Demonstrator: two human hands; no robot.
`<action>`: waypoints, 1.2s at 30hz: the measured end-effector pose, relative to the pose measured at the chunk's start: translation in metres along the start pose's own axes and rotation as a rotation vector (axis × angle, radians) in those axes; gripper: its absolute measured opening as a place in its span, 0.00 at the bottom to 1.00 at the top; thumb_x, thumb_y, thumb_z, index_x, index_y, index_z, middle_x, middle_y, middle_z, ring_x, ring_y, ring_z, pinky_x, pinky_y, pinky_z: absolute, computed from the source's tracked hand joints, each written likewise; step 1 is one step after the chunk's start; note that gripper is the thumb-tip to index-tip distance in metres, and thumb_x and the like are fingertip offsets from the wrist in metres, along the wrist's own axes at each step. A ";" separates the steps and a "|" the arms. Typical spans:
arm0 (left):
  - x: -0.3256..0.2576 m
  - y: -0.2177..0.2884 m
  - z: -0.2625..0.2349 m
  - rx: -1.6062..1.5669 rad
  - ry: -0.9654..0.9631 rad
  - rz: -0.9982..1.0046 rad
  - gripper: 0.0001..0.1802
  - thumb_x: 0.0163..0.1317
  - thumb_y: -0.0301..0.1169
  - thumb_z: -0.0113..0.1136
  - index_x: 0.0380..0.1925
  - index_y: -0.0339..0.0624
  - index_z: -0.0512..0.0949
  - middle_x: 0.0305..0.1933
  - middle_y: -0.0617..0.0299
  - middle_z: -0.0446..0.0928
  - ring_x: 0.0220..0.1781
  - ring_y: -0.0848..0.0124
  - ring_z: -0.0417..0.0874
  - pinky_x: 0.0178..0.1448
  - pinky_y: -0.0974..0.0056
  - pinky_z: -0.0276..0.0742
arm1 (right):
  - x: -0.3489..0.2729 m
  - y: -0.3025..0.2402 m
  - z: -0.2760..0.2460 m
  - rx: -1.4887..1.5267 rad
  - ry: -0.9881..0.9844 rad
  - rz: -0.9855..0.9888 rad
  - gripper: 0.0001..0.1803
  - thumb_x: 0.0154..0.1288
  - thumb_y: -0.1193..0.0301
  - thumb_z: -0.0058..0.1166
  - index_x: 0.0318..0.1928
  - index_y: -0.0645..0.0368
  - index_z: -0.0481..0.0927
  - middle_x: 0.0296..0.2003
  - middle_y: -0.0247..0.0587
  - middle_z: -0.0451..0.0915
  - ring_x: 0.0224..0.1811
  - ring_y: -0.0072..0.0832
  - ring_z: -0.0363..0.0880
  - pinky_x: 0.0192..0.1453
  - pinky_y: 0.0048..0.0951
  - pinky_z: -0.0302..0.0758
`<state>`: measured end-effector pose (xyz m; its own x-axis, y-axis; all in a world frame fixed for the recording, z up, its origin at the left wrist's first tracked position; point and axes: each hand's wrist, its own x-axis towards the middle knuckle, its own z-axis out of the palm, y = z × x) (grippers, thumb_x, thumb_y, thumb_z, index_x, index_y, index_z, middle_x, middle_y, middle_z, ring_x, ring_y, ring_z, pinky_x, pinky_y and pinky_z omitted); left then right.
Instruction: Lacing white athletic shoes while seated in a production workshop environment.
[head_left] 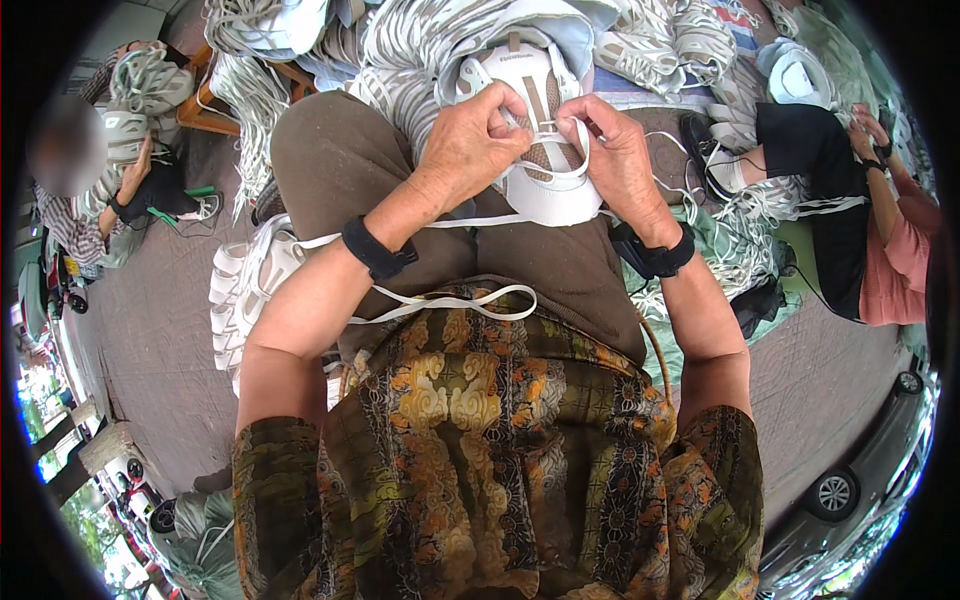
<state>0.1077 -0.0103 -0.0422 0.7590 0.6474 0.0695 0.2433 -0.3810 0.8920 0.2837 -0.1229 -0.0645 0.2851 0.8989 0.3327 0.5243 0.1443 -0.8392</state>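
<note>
A white and tan shoe upper [548, 208] lies over my knees, its rounded toe end toward me. White shoelace [508, 312] crosses its opening and hangs in a long loop over my lap. At the upper's left edge my left hand [478, 138] is closed, thumb and fingertips pinching the lace. My right hand [612, 150] sits at the opposite edge, thumb and forefinger closed on another stretch of lace that curves round the front. My fingers partly hide the eyelets.
Bundled shoe uppers [420, 50] pile up just ahead. More uppers [232, 300] stack beside my left leg, and loose laces [735, 230] lie on green sheeting at right. One person sits at left with uppers, another at right. A grey car [850, 480] stands at lower right.
</note>
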 end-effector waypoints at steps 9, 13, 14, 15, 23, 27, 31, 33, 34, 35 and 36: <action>-0.007 -0.002 0.004 -0.066 -0.043 -0.073 0.17 0.57 0.35 0.71 0.40 0.42 0.74 0.20 0.69 0.72 0.23 0.78 0.73 0.29 0.68 0.69 | -0.007 -0.002 -0.002 -0.189 0.020 -0.114 0.05 0.64 0.80 0.57 0.37 0.59 0.74 0.31 0.38 0.76 0.31 0.30 0.76 0.37 0.29 0.74; -0.006 0.000 0.004 -0.030 -0.042 -0.083 0.18 0.56 0.36 0.72 0.40 0.42 0.74 0.21 0.69 0.73 0.24 0.78 0.74 0.29 0.68 0.69 | -0.004 -0.011 -0.006 -0.329 -0.024 -0.181 0.10 0.57 0.84 0.55 0.38 0.60 0.73 0.33 0.44 0.76 0.33 0.43 0.79 0.37 0.37 0.75; -0.007 0.000 0.004 -0.027 -0.035 -0.067 0.18 0.56 0.36 0.72 0.40 0.43 0.74 0.21 0.68 0.73 0.24 0.78 0.74 0.29 0.68 0.70 | -0.003 -0.014 -0.008 -0.328 -0.022 -0.195 0.10 0.57 0.84 0.55 0.38 0.60 0.73 0.33 0.44 0.76 0.33 0.43 0.79 0.37 0.37 0.75; -0.006 0.000 0.004 -0.029 -0.034 -0.071 0.18 0.56 0.36 0.72 0.40 0.43 0.74 0.21 0.68 0.73 0.24 0.78 0.74 0.29 0.68 0.70 | -0.001 -0.017 -0.009 -0.412 -0.046 -0.237 0.11 0.55 0.85 0.54 0.38 0.60 0.73 0.34 0.46 0.76 0.35 0.47 0.78 0.37 0.40 0.75; -0.009 -0.001 0.003 -0.025 -0.034 -0.103 0.17 0.56 0.35 0.72 0.40 0.43 0.75 0.23 0.64 0.77 0.26 0.75 0.79 0.31 0.66 0.74 | 0.009 -0.020 -0.015 -0.407 -0.177 -0.305 0.11 0.55 0.85 0.51 0.38 0.61 0.72 0.33 0.48 0.76 0.37 0.51 0.78 0.38 0.42 0.73; -0.011 -0.002 0.004 0.019 -0.028 -0.083 0.18 0.55 0.36 0.72 0.41 0.43 0.75 0.24 0.62 0.79 0.28 0.73 0.81 0.32 0.65 0.76 | 0.013 -0.011 -0.018 -0.261 -0.264 -0.250 0.09 0.56 0.85 0.52 0.37 0.61 0.72 0.32 0.47 0.76 0.34 0.49 0.77 0.38 0.39 0.73; -0.010 -0.003 0.004 0.059 -0.021 -0.067 0.19 0.55 0.36 0.72 0.41 0.42 0.75 0.25 0.61 0.79 0.29 0.72 0.82 0.33 0.64 0.77 | 0.018 -0.005 -0.015 -0.254 -0.289 -0.285 0.09 0.57 0.84 0.53 0.38 0.61 0.73 0.31 0.46 0.75 0.33 0.46 0.76 0.38 0.36 0.73; -0.010 -0.005 0.005 0.074 -0.017 -0.044 0.19 0.55 0.37 0.72 0.41 0.42 0.75 0.25 0.60 0.79 0.29 0.70 0.83 0.34 0.62 0.78 | 0.016 -0.007 -0.012 -0.233 -0.279 -0.267 0.09 0.57 0.84 0.53 0.39 0.61 0.74 0.31 0.46 0.76 0.33 0.46 0.78 0.37 0.36 0.74; -0.011 -0.005 0.005 0.073 -0.017 -0.045 0.19 0.55 0.37 0.72 0.41 0.42 0.75 0.25 0.60 0.79 0.29 0.70 0.83 0.34 0.62 0.78 | 0.013 -0.010 -0.011 -0.317 -0.221 -0.294 0.10 0.57 0.84 0.53 0.39 0.60 0.75 0.32 0.47 0.77 0.34 0.47 0.79 0.37 0.37 0.75; -0.011 -0.006 0.005 0.077 -0.017 -0.038 0.19 0.55 0.37 0.72 0.41 0.42 0.75 0.26 0.60 0.79 0.29 0.70 0.83 0.35 0.62 0.78 | 0.011 -0.012 -0.009 -0.415 -0.166 -0.298 0.10 0.57 0.84 0.54 0.40 0.60 0.76 0.33 0.47 0.77 0.35 0.47 0.80 0.37 0.38 0.75; -0.011 -0.006 0.005 0.086 -0.010 -0.015 0.19 0.55 0.37 0.72 0.42 0.42 0.76 0.26 0.59 0.79 0.30 0.69 0.83 0.36 0.61 0.78 | 0.008 -0.015 -0.009 -0.400 -0.163 -0.319 0.10 0.57 0.84 0.54 0.40 0.60 0.76 0.33 0.47 0.77 0.35 0.47 0.80 0.37 0.38 0.75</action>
<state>0.1013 -0.0184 -0.0510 0.7604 0.6474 0.0515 0.3058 -0.4268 0.8511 0.2850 -0.1211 -0.0453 -0.0501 0.8936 0.4461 0.8385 0.2803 -0.4674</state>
